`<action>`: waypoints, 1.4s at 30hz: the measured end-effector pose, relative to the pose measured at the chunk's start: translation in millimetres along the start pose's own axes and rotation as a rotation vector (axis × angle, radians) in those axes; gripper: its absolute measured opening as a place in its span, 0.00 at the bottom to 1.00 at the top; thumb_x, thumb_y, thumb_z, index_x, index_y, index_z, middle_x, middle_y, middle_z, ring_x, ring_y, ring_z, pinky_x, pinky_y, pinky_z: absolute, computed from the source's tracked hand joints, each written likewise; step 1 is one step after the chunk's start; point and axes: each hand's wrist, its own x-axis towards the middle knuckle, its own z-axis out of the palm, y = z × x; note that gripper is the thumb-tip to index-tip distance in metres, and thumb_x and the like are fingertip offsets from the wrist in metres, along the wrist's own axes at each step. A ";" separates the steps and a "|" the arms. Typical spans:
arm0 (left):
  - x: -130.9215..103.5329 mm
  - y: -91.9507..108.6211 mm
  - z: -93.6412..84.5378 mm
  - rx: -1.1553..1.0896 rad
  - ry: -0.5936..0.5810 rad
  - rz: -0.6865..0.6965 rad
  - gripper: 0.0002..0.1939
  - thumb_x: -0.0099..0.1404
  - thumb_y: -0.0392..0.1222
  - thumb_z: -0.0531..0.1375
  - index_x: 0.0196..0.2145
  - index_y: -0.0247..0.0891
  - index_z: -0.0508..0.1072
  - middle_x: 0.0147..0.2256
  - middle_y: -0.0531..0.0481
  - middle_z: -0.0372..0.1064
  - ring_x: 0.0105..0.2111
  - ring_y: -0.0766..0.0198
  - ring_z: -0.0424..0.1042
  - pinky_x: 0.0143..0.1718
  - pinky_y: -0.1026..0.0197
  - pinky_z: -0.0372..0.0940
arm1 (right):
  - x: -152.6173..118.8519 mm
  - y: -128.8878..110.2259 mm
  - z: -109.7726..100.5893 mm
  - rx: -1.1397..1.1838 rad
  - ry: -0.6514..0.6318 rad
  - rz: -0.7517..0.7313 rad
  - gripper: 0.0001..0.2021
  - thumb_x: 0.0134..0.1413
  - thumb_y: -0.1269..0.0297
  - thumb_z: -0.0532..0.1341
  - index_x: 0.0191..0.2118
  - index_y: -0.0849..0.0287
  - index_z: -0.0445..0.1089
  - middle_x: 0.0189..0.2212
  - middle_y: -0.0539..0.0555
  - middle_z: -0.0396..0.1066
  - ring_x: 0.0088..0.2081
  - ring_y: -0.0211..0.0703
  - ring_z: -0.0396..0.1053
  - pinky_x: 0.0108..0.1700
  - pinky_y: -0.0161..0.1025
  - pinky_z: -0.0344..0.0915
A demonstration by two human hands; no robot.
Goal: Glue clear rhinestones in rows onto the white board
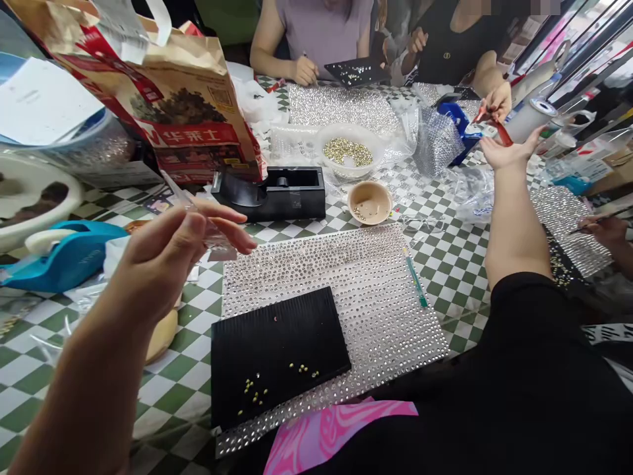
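A crowded shared table fills the room, its top spread with a green-and-white checked cloth [457, 290]. Across it sit a person in a mauve top [324, 33] and a person in a black top [440, 53]; at upper right, dark slanting frame bars [581, 56] edge the space.

On the near part of the cloth lies a silvery, stone-studded rectangular sheet [380, 310], and on it, askew, a flat black ribbed tray [291, 340] with a few small yellow-gold stones [254, 397]. A slim green stick [416, 284] lies near the sheet's right edge. Beyond stand a round beige cup [368, 191], a black tape dispenser [299, 198] and a translucent white bowl [326, 168] of gold stones. To the left, a tall brown-and-red paper bag [198, 115] stands behind a teal tape dispenser [74, 260].

The left hand [173, 254], raised over the sheet's far left corner, has its fingers closed around a crumpled clear plastic piece [220, 245]. The right hand [512, 150] reaches far out, palm up and fingers spread, just below a co-worker's hand [498, 100] holding a slender red tool [503, 134]; whether the tool touches the palm I cannot tell.
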 end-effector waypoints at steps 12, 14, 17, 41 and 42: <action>0.8 -17.5 5.5 -0.003 -0.170 -0.049 0.12 0.69 0.48 0.53 0.40 0.44 0.75 0.28 0.52 0.74 0.29 0.66 0.72 0.29 0.61 0.63 | -39.9 -32.2 44.8 0.210 0.126 0.433 0.37 0.63 0.64 0.21 0.46 0.77 0.64 0.52 0.56 0.62 0.45 0.37 0.67 0.48 0.46 0.60; -0.5 -17.1 10.1 -0.008 -0.202 -0.046 0.13 0.70 0.48 0.52 0.39 0.44 0.75 0.29 0.51 0.74 0.29 0.66 0.72 0.29 0.62 0.63 | -72.2 -48.9 67.9 0.277 0.077 0.459 0.27 0.68 0.61 0.33 0.44 0.69 0.67 0.42 0.53 0.68 0.42 0.36 0.69 0.44 0.41 0.65; -4.6 -12.5 20.2 -0.008 -0.244 -0.041 0.13 0.70 0.47 0.51 0.37 0.42 0.74 0.31 0.50 0.75 0.30 0.66 0.72 0.28 0.64 0.64 | -136.9 -76.5 114.4 0.409 -0.060 0.474 0.20 0.66 0.67 0.39 0.29 0.64 0.63 0.15 0.41 0.51 0.16 0.17 0.51 0.22 0.28 0.45; -69.9 26.2 90.2 -0.171 -0.632 -0.100 0.15 0.72 0.43 0.48 0.46 0.40 0.72 0.61 0.47 0.60 0.62 0.62 0.59 0.62 0.59 0.57 | -341.5 -138.6 256.5 0.921 -0.352 0.346 0.18 0.59 0.50 0.55 0.24 0.56 0.56 0.12 0.43 0.50 0.19 0.32 0.55 0.28 0.31 0.64; -71.1 24.7 92.3 -0.171 -0.633 -0.113 0.15 0.72 0.43 0.48 0.46 0.39 0.73 0.60 0.46 0.60 0.62 0.62 0.59 0.62 0.57 0.56 | -342.5 -136.8 261.3 0.876 -0.284 0.334 0.15 0.58 0.55 0.58 0.25 0.56 0.59 0.17 0.45 0.56 0.26 0.33 0.60 0.36 0.32 0.66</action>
